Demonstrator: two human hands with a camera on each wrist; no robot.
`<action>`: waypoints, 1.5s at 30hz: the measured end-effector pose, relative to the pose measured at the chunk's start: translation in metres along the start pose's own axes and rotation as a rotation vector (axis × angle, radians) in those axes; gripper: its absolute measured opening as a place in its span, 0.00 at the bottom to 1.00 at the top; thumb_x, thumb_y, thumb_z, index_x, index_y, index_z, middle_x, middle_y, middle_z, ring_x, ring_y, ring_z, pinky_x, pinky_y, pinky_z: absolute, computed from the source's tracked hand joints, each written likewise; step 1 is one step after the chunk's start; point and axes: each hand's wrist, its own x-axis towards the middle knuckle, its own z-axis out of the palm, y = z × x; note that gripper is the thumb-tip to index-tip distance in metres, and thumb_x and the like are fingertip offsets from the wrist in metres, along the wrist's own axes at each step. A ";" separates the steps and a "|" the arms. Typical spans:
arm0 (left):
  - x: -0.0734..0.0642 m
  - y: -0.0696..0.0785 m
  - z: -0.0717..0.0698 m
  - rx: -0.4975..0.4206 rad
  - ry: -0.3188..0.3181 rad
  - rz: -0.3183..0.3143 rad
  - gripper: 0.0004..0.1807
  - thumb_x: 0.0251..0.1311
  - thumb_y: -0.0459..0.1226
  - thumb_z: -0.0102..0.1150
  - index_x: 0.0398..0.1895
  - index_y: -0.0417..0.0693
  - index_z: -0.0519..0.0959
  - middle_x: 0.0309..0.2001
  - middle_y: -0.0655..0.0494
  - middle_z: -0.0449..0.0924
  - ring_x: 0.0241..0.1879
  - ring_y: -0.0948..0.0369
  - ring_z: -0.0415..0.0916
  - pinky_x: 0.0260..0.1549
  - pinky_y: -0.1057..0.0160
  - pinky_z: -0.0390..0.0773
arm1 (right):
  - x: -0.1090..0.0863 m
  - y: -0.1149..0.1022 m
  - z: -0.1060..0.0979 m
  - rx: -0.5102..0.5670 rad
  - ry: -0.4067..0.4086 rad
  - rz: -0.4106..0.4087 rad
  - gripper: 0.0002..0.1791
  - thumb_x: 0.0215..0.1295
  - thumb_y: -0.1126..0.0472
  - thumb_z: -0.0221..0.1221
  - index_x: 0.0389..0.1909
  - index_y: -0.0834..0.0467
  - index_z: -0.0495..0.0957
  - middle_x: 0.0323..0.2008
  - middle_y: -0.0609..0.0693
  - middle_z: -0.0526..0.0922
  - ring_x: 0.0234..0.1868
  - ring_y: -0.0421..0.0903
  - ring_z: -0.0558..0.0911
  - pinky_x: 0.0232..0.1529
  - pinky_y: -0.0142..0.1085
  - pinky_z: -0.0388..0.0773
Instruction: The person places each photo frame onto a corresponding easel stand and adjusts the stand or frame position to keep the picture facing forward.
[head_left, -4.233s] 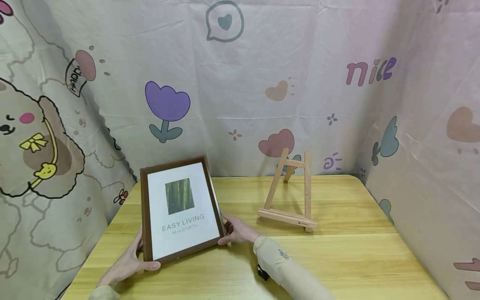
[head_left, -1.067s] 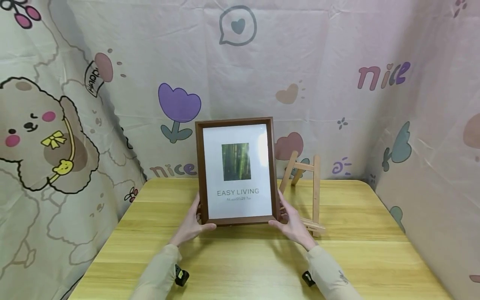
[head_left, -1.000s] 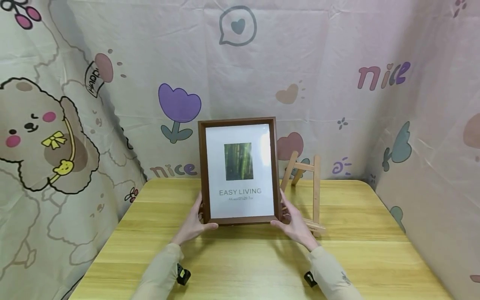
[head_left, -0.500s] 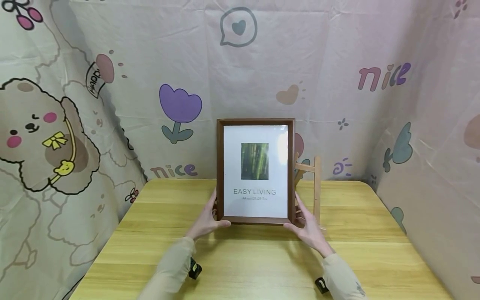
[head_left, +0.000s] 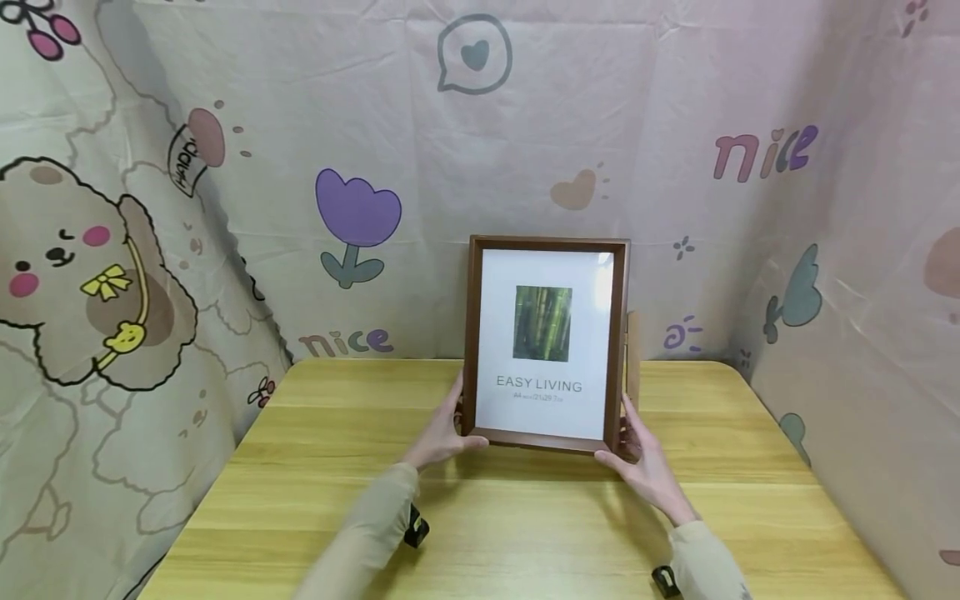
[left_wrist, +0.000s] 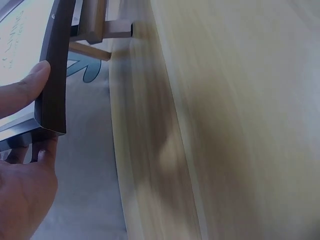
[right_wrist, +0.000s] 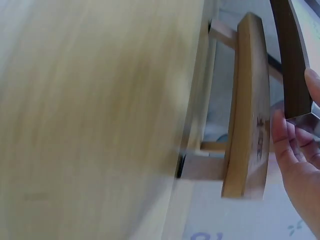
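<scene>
A brown picture frame [head_left: 543,342] with a white "EASY LIVING" insert is held up between both hands in the head view. My left hand [head_left: 442,429] grips its lower left corner, thumb on the front edge and fingers behind. At the lower right corner my right hand [head_left: 645,467] holds it the same way. Behind the frame stands a small wooden easel, mostly hidden in the head view apart from its right upright [head_left: 633,358]. In the right wrist view the easel's ledge [right_wrist: 247,110] shows close beside the frame's bottom edge [right_wrist: 292,65], with a gap between them.
The wooden table [head_left: 337,500] extends around the easel on all sides. A printed cloth [head_left: 480,167] hangs behind the table and along both sides. Small black cameras [head_left: 416,527] are strapped at both wrists.
Both hands have carried the picture frame from the table's left side to the right, and it now stands more upright. It has come in front of the easel, covering most of it.
</scene>
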 end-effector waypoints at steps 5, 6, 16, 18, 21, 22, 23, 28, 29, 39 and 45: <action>0.009 0.000 0.008 0.011 -0.012 0.022 0.71 0.47 0.41 0.80 0.81 0.42 0.33 0.82 0.41 0.33 0.80 0.38 0.41 0.76 0.36 0.51 | -0.003 0.002 -0.009 -0.014 0.003 0.009 0.61 0.57 0.68 0.70 0.82 0.53 0.39 0.65 0.75 0.66 0.55 0.66 0.80 0.55 0.36 0.84; 0.010 0.001 0.010 0.006 -0.013 0.023 0.71 0.47 0.41 0.80 0.82 0.43 0.33 0.82 0.41 0.33 0.80 0.38 0.42 0.75 0.35 0.51 | -0.003 0.002 -0.011 -0.009 0.010 0.009 0.61 0.57 0.69 0.70 0.82 0.53 0.40 0.63 0.74 0.68 0.53 0.61 0.82 0.54 0.33 0.84; 0.022 0.005 0.023 -0.038 -0.049 0.025 0.70 0.49 0.39 0.78 0.82 0.46 0.33 0.83 0.44 0.33 0.81 0.41 0.40 0.77 0.38 0.49 | -0.008 0.008 -0.022 -0.005 0.072 -0.055 0.59 0.54 0.73 0.70 0.81 0.59 0.43 0.48 0.65 0.76 0.42 0.31 0.78 0.46 0.24 0.82; 0.025 0.005 0.025 -0.043 -0.052 0.045 0.70 0.49 0.38 0.79 0.82 0.46 0.33 0.83 0.44 0.33 0.81 0.41 0.41 0.77 0.39 0.49 | -0.008 0.009 -0.024 -0.018 0.080 -0.056 0.59 0.54 0.74 0.70 0.81 0.60 0.43 0.48 0.64 0.76 0.40 0.31 0.78 0.45 0.21 0.80; 0.030 0.005 0.028 -0.069 -0.056 0.084 0.70 0.48 0.36 0.79 0.82 0.46 0.32 0.83 0.44 0.34 0.80 0.41 0.46 0.76 0.39 0.56 | -0.009 0.013 -0.026 -0.040 0.103 -0.069 0.60 0.52 0.75 0.70 0.81 0.61 0.43 0.47 0.64 0.76 0.37 0.31 0.78 0.43 0.18 0.78; 0.032 0.006 0.029 -0.073 -0.057 0.090 0.70 0.48 0.36 0.79 0.82 0.46 0.32 0.83 0.44 0.34 0.79 0.41 0.47 0.76 0.39 0.56 | -0.009 0.014 -0.026 -0.046 0.111 -0.076 0.60 0.52 0.76 0.70 0.80 0.62 0.43 0.47 0.64 0.77 0.37 0.32 0.78 0.42 0.18 0.77; 0.034 0.006 0.030 -0.076 -0.059 0.100 0.71 0.47 0.35 0.79 0.82 0.46 0.32 0.83 0.44 0.34 0.79 0.40 0.48 0.75 0.39 0.58 | -0.010 0.015 -0.027 -0.056 0.120 -0.085 0.60 0.51 0.76 0.70 0.80 0.62 0.43 0.46 0.64 0.77 0.36 0.32 0.78 0.42 0.19 0.77; 0.040 0.007 0.037 -0.068 -0.064 0.120 0.71 0.47 0.35 0.79 0.82 0.46 0.32 0.83 0.44 0.33 0.79 0.42 0.48 0.77 0.41 0.55 | -0.011 0.018 -0.029 -0.098 0.153 -0.089 0.61 0.50 0.76 0.71 0.81 0.61 0.43 0.45 0.65 0.80 0.37 0.31 0.78 0.41 0.19 0.77; 0.042 0.007 0.038 -0.071 -0.065 0.129 0.70 0.47 0.34 0.79 0.82 0.45 0.32 0.83 0.44 0.34 0.78 0.42 0.52 0.76 0.41 0.56 | -0.011 0.018 -0.030 -0.102 0.154 -0.076 0.61 0.51 0.76 0.70 0.81 0.60 0.43 0.46 0.66 0.80 0.37 0.30 0.78 0.42 0.18 0.76; 0.052 0.015 0.051 -0.064 -0.075 0.159 0.71 0.46 0.31 0.78 0.82 0.48 0.31 0.83 0.47 0.35 0.76 0.43 0.57 0.76 0.43 0.58 | -0.018 0.017 -0.040 -0.082 0.116 0.067 0.59 0.61 0.72 0.66 0.82 0.51 0.36 0.56 0.68 0.73 0.44 0.25 0.73 0.46 0.19 0.76; 0.055 0.017 0.059 -0.058 -0.071 0.150 0.71 0.46 0.30 0.78 0.82 0.48 0.31 0.83 0.50 0.34 0.80 0.45 0.48 0.77 0.42 0.55 | -0.019 0.021 -0.044 -0.057 0.112 0.097 0.59 0.61 0.74 0.65 0.82 0.51 0.34 0.59 0.68 0.70 0.45 0.23 0.71 0.42 0.20 0.78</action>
